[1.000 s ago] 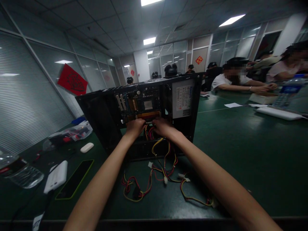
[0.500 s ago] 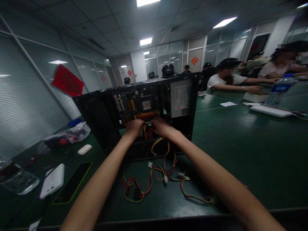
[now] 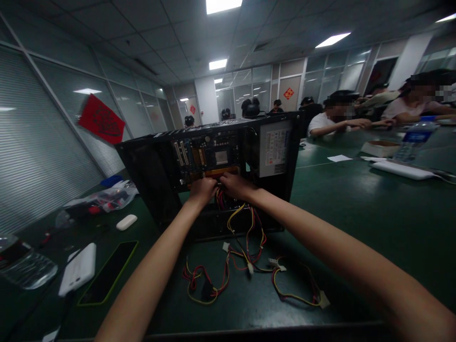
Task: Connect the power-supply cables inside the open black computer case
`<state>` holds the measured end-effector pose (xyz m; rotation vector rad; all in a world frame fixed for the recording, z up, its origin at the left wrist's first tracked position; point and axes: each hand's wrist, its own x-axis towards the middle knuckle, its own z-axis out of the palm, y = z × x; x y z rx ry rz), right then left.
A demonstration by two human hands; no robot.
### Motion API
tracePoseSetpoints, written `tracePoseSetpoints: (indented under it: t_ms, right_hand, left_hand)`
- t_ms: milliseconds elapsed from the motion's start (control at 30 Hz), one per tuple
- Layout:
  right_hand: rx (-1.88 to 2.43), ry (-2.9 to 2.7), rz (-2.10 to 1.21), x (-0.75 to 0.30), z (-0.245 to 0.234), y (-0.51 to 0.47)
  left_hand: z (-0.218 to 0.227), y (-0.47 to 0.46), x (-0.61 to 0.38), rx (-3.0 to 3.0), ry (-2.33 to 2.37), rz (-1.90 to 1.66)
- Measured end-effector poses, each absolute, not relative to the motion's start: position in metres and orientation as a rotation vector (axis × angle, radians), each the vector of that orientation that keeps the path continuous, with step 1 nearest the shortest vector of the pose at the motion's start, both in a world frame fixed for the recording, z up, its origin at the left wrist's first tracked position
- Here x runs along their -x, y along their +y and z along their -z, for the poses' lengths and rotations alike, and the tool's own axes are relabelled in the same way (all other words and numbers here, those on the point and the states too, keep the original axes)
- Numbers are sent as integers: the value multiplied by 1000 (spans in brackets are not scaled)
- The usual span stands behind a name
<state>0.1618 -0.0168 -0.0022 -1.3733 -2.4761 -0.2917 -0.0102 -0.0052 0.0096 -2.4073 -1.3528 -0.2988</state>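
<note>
An open black computer case (image 3: 149,190) stands on the green table, its inside facing me. Both my hands reach into it at the lower edge of the motherboard (image 3: 221,157). My left hand (image 3: 204,191) is closed, fingers curled just below an orange-brown strip (image 3: 223,173) on the board. Close beside it my right hand (image 3: 238,186) is closed too, over the power cables (image 3: 221,200). The fingertips and whatever they grip are hidden. A silver power supply (image 3: 276,149) sits in the case at upper right. Loose cable connectors (image 3: 250,268) lie on the table in front.
At left are a water bottle (image 3: 26,263), a white power bank (image 3: 77,270), a green-edged phone (image 3: 109,273), a white earbud case (image 3: 127,222) and a plastic bag (image 3: 107,198). Another bottle (image 3: 415,140) and an open box (image 3: 381,148) stand at right, near other people.
My hands have drawn slightly closer together at the board's lower edge. The case appears a little further right and lower in view. A co-worker at right has moved their arms.
</note>
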Motion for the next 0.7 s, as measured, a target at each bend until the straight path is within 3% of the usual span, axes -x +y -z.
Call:
tracePoseSetpoints:
  t_ms: [700]
  right_hand:
    - [1567,-2405,384,-159,2,-22]
  left_hand:
    - [-6,-3,8,2385,-1442,262]
